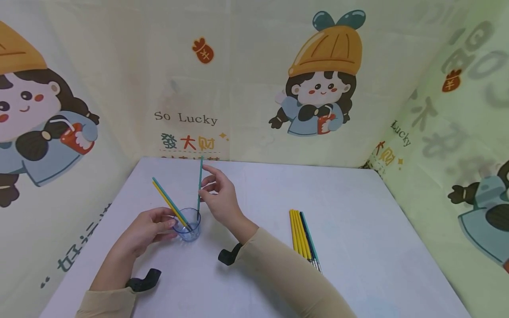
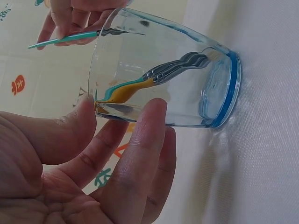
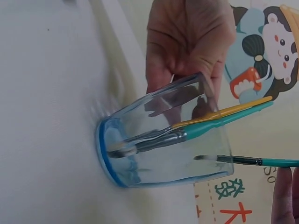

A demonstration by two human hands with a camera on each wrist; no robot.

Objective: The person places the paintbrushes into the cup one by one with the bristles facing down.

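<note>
White tabletop point(image 1: 350, 207), left hand point(image 1: 153, 227) gripping the side of an upright blue-tinted glass tumbler point(image 1: 190, 235), right hand point(image 1: 220, 194) pinching a teal-handled paintbrush point(image 1: 200, 176) bristles-down within its mouth, perhaps five yellow and teal paintbrushes point(image 1: 301, 234) lying rightward, one yellow paintbrush point(image 3: 243, 107) and one teal paintbrush point(image 3: 205, 127) leaning inside

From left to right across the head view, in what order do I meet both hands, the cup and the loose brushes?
Left hand → clear cup → right hand → yellow brushes → teal-handled brush.
</note>
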